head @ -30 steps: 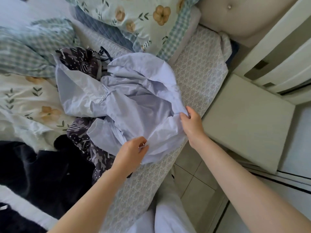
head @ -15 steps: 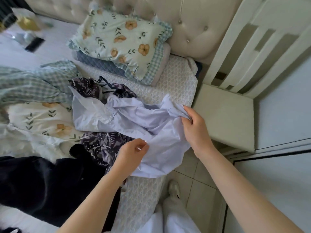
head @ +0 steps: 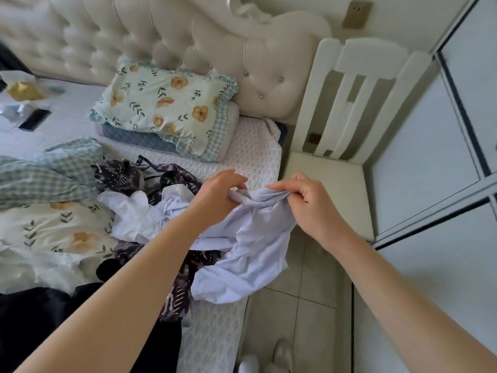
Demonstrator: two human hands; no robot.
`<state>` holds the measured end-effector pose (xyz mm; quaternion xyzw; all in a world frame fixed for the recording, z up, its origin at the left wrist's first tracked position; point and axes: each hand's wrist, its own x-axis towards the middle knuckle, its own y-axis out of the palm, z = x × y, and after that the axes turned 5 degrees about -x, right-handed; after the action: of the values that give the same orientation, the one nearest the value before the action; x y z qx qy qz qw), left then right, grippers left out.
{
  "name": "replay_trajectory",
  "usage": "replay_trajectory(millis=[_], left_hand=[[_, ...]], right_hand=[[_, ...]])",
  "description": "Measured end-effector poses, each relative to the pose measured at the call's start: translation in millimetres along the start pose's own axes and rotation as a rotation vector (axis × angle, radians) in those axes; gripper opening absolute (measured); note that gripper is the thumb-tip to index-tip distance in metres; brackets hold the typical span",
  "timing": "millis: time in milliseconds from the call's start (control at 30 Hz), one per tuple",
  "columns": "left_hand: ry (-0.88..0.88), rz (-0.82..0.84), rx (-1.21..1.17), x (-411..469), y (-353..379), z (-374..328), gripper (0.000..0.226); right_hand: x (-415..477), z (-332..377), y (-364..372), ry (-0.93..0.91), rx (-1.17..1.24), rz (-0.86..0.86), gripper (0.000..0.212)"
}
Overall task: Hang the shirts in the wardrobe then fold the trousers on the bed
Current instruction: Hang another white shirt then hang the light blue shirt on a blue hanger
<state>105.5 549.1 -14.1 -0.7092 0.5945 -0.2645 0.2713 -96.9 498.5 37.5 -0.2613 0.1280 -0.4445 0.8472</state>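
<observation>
Head camera, looking down over a bed. I take the floral pillow point(head: 166, 103) as my marker; it lies at the head of the bed point(head: 252, 146), against a cream tufted headboard point(head: 242, 49).

Below the pillow and a little to its right, both of the person's hands meet on a pale lilac shirt point(head: 250, 249). The left hand point(head: 217, 195) has its fingers curled down, and they pinch a bunched fold at the shirt's upper edge. The right hand point(head: 309, 203), just to the right of it, is closed in a loose fist with the gathered cloth held inside its fingers. The shirt is lifted at that top edge. The rest of it sags below the hands, partly over the bed's near edge and partly in a heap on the mattress, below and to the left of the pillow.

Directly below the pillow, under and around the shirt, I see a dark patterned garment point(head: 118, 173) lying crumpled. Further below and to the left of the pillow, a black garment point(head: 40, 319) lies at the bottom of the picture. A floral duvet point(head: 53, 232) is rumpled to the lower left of the pillow.

To the right of the pillow, past the bed's edge, stands a white chair point(head: 325, 189). Beyond the chair, further right, are pale wardrobe doors point(head: 419, 162) with dark frames. A tiled floor point(head: 290, 313) shows below the chair.
</observation>
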Motion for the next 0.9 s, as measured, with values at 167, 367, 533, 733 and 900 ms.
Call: replay_trajectory(millis=[167,367,533,733,900], left_hand=[[-0.065,-0.114,-0.024,21,-31,-17,0.022],[0.066,-0.263,-0.133,48,-63,-73,0.03],[0.195,-0.359,-0.26,69,-87,-120,0.027],[0.296,-0.424,-0.225,92,-115,-175,0.018],[0.414,-0.475,-0.121,108,-140,-228,0.016]], right_hand=[[-3,9,-51,0.028,0.14,-0.156,0.044],[-3,23,-93,-0.017,0.213,-0.237,0.04],[-2,35,-125,-0.033,0.173,-0.311,0.029],[4,57,-167,-0.034,0.045,-0.384,0.018],[8,84,-200,-0.05,-0.057,-0.405,0.024]])
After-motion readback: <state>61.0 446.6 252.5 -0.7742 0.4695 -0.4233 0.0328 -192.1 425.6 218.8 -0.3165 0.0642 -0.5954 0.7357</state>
